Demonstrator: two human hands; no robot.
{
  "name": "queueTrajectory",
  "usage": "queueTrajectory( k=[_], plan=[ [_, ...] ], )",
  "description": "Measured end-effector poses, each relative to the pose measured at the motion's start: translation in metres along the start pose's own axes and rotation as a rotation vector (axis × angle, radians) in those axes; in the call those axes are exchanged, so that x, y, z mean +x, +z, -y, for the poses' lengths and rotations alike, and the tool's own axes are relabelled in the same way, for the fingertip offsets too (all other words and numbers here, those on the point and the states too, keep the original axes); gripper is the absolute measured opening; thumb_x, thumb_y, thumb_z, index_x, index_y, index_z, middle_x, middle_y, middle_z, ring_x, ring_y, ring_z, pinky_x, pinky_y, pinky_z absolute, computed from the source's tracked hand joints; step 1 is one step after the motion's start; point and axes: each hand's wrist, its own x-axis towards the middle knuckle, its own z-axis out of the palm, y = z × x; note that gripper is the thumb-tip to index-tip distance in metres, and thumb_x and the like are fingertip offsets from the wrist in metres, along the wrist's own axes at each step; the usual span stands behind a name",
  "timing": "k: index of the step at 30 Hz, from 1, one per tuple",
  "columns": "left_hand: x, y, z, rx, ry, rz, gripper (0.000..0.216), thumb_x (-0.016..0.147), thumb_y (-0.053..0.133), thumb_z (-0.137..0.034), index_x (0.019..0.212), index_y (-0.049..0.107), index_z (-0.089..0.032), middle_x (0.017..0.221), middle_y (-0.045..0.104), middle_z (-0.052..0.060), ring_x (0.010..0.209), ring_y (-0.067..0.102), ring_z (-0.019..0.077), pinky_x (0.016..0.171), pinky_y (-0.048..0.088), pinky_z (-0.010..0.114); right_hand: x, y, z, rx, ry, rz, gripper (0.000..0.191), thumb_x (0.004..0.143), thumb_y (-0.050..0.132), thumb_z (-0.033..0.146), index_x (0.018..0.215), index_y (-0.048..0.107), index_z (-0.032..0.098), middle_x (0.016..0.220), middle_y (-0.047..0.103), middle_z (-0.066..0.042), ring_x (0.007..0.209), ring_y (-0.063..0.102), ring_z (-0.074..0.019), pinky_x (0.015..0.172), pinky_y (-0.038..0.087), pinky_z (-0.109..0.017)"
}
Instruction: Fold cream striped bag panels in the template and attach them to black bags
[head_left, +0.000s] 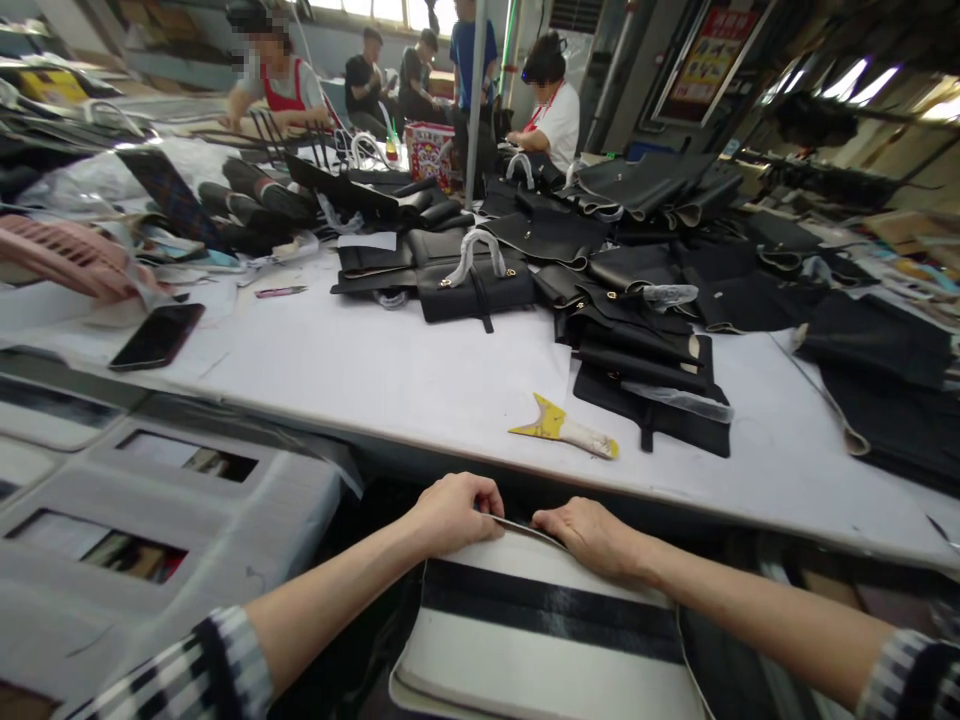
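A white panel with a broad black band across it (540, 655) lies in front of me, below the table edge. It looks like the inner side of a bag piece. My left hand (456, 512) pinches its upper edge, fingers curled over. To the right, my right hand (596, 538) grips the same edge between thumb and bent fingers, a short gap from the left. Between the hands the edge is slightly raised. A yellow and white forked scraper (559, 426) rests on the table just beyond them.
Black bag pieces with wrapped handles (480, 290) cover much of the white-topped table (360, 370). At left are a phone (159, 336), a pink cutter-like tool (281, 291) and a pink plastic basket (71, 255). A grey padded surface with openings (277, 530) stands left of my panel. Several people sit or stand behind.
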Motion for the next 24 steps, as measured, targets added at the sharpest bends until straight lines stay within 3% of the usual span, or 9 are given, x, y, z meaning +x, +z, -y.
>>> queueTrajectory(
  k=[5, 15, 20, 24],
  plan=[
    [-0.002, -0.001, 0.002, -0.059, -0.006, -0.005, 0.017, 0.059, 0.069, -0.029, 0.075, 0.072, -0.025, 0.071, 0.064, -0.005, 0.067, 0.055, 0.014, 0.054, 0.031, 0.024, 0.005, 0.005, 0.012, -0.161, -0.047, -0.038, 0.058, 0.103, 0.017, 0.043, 0.087, 0.07, 0.023, 0.08, 0.071, -0.007, 0.071, 0.062, -0.0229, 0.062, 0.029, -0.032],
    [-0.008, -0.003, 0.035, -0.428, 0.018, 0.041, 0.032, 0.057, 0.076, -0.036, 0.084, 0.075, -0.018, 0.073, 0.064, -0.001, 0.067, 0.052, 0.0135, 0.059, 0.036, 0.024, 0.011, 0.01, 0.034, -0.186, -0.09, -0.088, 0.055, 0.103, 0.018, 0.043, 0.102, 0.071, 0.028, 0.086, 0.072, -0.002, 0.076, 0.064, -0.0209, 0.067, 0.038, -0.028],
    [-0.028, 0.002, 0.047, -0.655, -0.049, -0.05, 0.032, 0.064, 0.069, -0.031, 0.09, 0.073, -0.014, 0.074, 0.065, 0.001, 0.07, 0.053, 0.0127, 0.065, 0.038, 0.023, 0.013, 0.009, 0.039, -0.107, -0.092, -0.059, 0.055, 0.103, 0.017, 0.047, 0.107, 0.07, 0.03, 0.096, 0.074, -0.001, 0.084, 0.066, -0.0216, 0.074, 0.042, -0.029],
    [-0.029, 0.016, 0.049, -0.749, -0.092, -0.139, 0.031, 0.065, 0.066, -0.028, 0.091, 0.073, -0.013, 0.071, 0.064, 0.002, 0.067, 0.052, 0.0127, 0.063, 0.038, 0.024, 0.015, 0.009, 0.041, -0.041, -0.089, -0.043, 0.055, 0.102, 0.017, 0.049, 0.112, 0.069, 0.032, 0.107, 0.073, 0.0, 0.093, 0.066, -0.0234, 0.082, 0.044, -0.031]
  ],
)
